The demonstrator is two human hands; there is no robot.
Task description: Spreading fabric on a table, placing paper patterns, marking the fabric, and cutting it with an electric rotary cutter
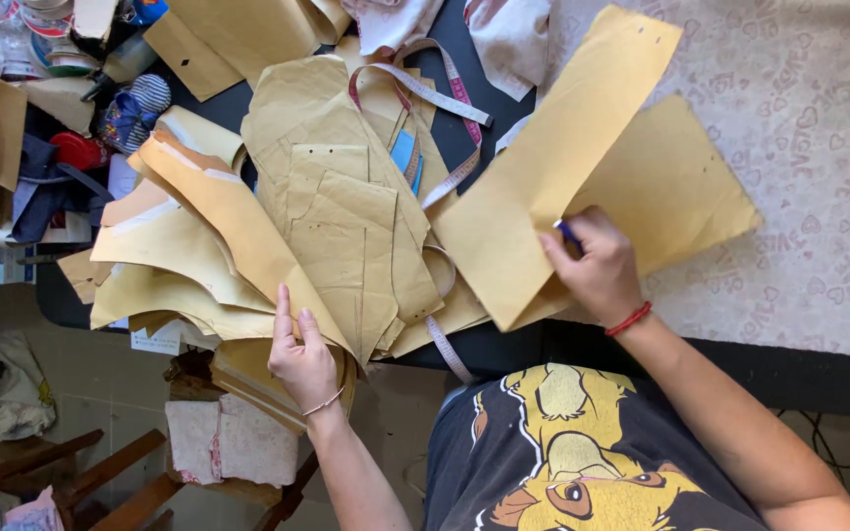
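Note:
My right hand (597,265) grips a large tan paper pattern piece (553,162) together with a small blue object, lifting the sheet off another tan sheet (681,187) lying on the patterned cloth. At the table's near edge my left hand (299,359) rests flat, fingers extended, on a fanned stack of brown paper pattern pieces (336,216). A pink and white measuring tape (425,98) loops over the stack, and its tail (445,349) hangs over the table edge.
A pale cloth with a heart print (819,147) covers the right side of the dark table (504,344). Fabric scraps, tape rolls and a red object (76,149) crowd the far left. A wooden chair (120,482) with cloth stands below left.

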